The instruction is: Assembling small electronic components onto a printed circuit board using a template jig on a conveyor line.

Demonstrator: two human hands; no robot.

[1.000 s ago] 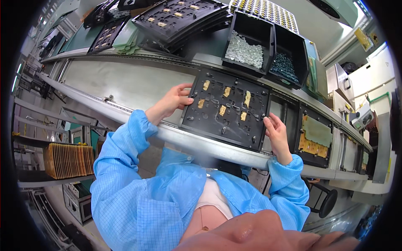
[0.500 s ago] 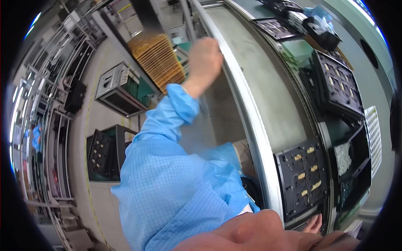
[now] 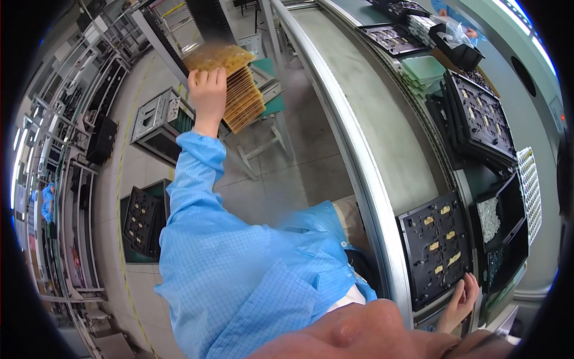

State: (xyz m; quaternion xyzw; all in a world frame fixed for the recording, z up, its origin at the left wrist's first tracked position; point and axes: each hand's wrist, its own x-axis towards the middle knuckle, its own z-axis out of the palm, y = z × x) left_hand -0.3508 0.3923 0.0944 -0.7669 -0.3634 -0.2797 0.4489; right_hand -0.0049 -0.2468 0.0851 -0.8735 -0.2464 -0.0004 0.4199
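My left hand (image 3: pixel 208 99) is closed on the near edge of the top amber circuit board panel (image 3: pixel 224 55). That panel lies slanted over a rack of several stacked amber panels (image 3: pixel 244 102); my thumb is hidden. At the lower right, my right hand (image 3: pixel 463 299) is beside the near right corner of a black fixture tray (image 3: pixel 418 272). Its fingers are apart, with the tips at the tray's edge, and it grips nothing that I can see. The tray lies flat on the conveyor line and carries several small tan pieces.
A metal rail (image 3: pixel 359 164) runs between me and the pale conveyor bed (image 3: pixel 382 113). To the right stand stacked black trays (image 3: pixel 484 113), a black bin (image 3: pixel 508 209) with clear small parts, and a white perforated tray (image 3: pixel 529 194). A metal magazine rack (image 3: pixel 156 122) stands on the floor at left.
My left hand has swung left from beside the rail onto the amber panel, whose near side now sits apart from the stack. My right hand has come up to the tray's corner.
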